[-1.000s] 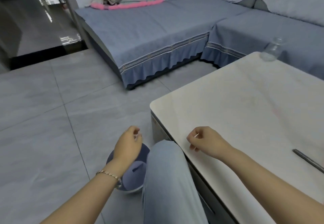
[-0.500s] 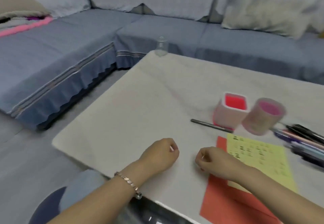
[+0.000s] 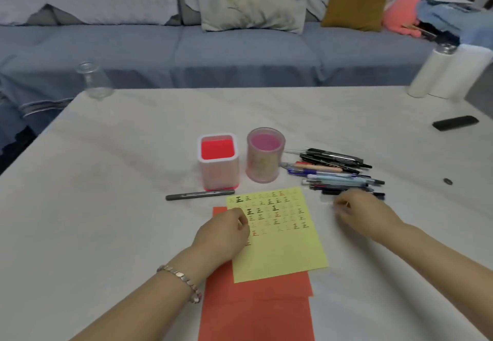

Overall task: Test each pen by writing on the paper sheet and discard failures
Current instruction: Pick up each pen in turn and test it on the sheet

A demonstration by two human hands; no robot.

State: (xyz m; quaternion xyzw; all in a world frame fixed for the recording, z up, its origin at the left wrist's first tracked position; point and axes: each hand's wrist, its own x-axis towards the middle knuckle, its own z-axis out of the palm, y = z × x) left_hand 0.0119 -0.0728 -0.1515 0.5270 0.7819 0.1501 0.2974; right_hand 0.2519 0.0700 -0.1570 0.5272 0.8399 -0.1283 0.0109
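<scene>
At 2 o'clock of paper sheet [image 3: 282, 250]: pen pile [image 3: 333, 174]; light, stiff, slick barrels, take mid-barrel. Right hand [image 3: 357, 211] curled beside pile, contents unclear; left hand [image 3: 224, 234] curled, seemingly empty, on sheet's 9 o'clock edge.

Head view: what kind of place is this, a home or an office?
Probably a home living room: a blue-grey sofa with a patterned cushion stands behind a white table, and a pink soft toy lies on the sofa at the right.
</scene>
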